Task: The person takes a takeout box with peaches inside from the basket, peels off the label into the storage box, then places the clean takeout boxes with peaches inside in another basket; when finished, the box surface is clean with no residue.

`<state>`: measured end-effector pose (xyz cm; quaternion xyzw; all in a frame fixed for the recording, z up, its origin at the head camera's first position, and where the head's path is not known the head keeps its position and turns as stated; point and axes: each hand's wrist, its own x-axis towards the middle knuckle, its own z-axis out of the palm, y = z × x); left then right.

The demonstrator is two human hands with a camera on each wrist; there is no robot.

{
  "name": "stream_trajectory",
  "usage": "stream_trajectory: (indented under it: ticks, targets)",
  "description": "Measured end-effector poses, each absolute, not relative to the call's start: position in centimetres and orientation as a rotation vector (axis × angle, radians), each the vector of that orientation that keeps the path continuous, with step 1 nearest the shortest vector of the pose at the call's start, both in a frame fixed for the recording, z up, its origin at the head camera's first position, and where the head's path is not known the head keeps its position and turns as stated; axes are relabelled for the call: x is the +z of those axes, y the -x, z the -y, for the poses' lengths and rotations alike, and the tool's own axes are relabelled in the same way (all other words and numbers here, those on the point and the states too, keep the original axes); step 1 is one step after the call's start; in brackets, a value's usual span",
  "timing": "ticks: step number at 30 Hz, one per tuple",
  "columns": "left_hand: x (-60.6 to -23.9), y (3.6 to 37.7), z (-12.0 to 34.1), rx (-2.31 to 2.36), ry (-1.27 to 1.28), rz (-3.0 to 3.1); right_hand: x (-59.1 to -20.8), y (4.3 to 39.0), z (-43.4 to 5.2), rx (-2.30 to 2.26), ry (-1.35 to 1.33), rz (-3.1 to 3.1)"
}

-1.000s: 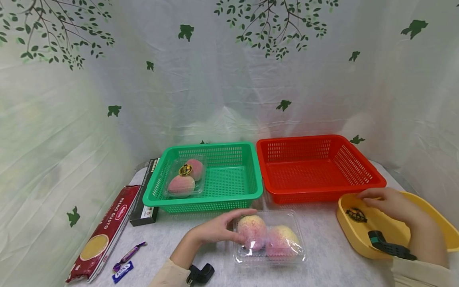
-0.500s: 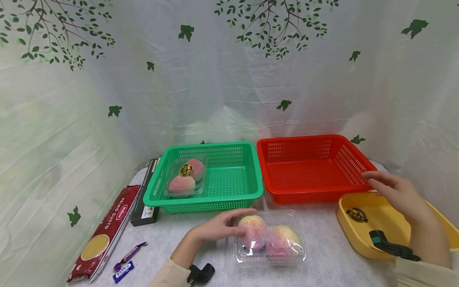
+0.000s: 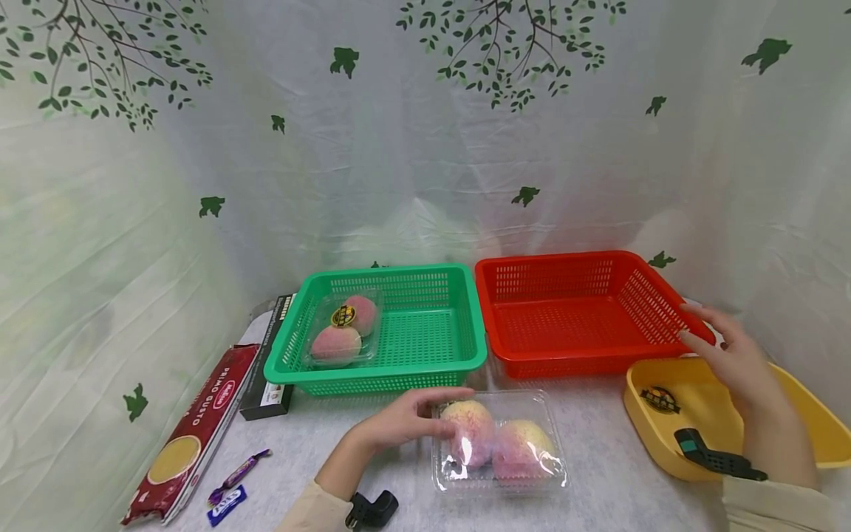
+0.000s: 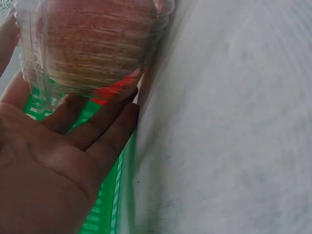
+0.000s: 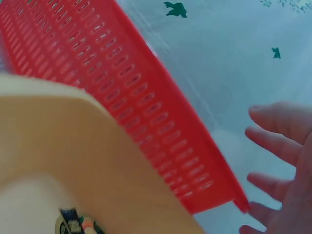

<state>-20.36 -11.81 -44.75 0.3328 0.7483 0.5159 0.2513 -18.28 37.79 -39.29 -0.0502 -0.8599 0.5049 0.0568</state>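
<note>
Lifting out of the yellow bowl (image 3: 791, 414), the right hand (image 3: 734, 362) hovered spread by the red basket (image 3: 585, 310); the left hand (image 3: 399, 425) stayed flat against the peach pack (image 3: 499, 443).

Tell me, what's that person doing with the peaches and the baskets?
A person sits at a table. Their left hand rests against a clear box of two peaches lying in front of the green basket, which already holds another box of peaches. Their right hand is open, fingers spread, at the near corner of the empty red basket, just above a yellow tub.
</note>
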Motion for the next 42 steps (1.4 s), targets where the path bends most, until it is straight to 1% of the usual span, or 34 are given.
stream_trajectory:
  ticks: [6, 9, 20, 27, 33, 42]
  targets:
    - [-44.4, 20.1, 11.6, 1.4, -0.979, -2.068, -39.7, 18.4, -37.9, 1.465, 0.055, 2.763]
    - [-44.1, 19.8, 11.4, 1.426, -0.977, -2.037, -39.8, 18.5, -37.9, 1.446, 0.036, 2.782]
    - [-43.1, 18.9, 10.3, 1.479, -0.749, -1.965, -40.0, 18.6, -37.9, 1.456, 0.035, 2.799]
    - [-43.3, 18.6, 10.1, 1.446, -0.694, -1.814, -40.1, 18.6, -37.9, 1.434, 0.057, 2.811]
    - [-44.1, 18.5, 9.8, 1.552, -0.585, -1.61, -40.2, 18.6, -38.0, 1.434, 0.093, 2.832]
    - [-43.8, 18.1, 9.2, 1.62, -0.527, -1.613, -40.5, 18.7, -38.2, 1.394, 0.093, 2.862]
